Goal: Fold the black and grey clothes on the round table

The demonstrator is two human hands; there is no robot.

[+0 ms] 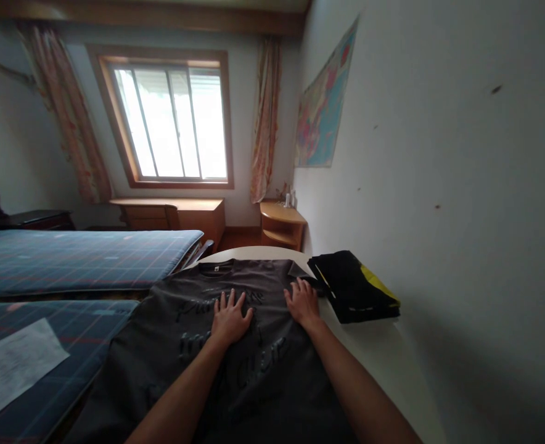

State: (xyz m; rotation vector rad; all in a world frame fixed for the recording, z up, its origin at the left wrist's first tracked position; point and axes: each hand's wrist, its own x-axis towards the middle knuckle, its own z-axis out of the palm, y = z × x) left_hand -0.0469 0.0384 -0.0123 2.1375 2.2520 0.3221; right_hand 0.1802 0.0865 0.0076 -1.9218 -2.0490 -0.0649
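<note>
Shirt [259,364] is pressed by left hand [230,320] and right hand [304,303], grips wide, nothing pinched; likely light, limp, best held at far shoulders [176,282].

The T-shirt [254,394] I press is matt cloth, slightly creased, its lettering [279,348] glossy. Beside me, the folded pile [353,290] is dull cloth; my bench [390,364] looks smooth and pale. I see woven-looking plaid cloth on the mattress [92,259], matt paper in the sheet [16,364], smooth wood with a soft sheen on the desk [203,209], and a matt wall [462,142], pitted in spots.
</note>
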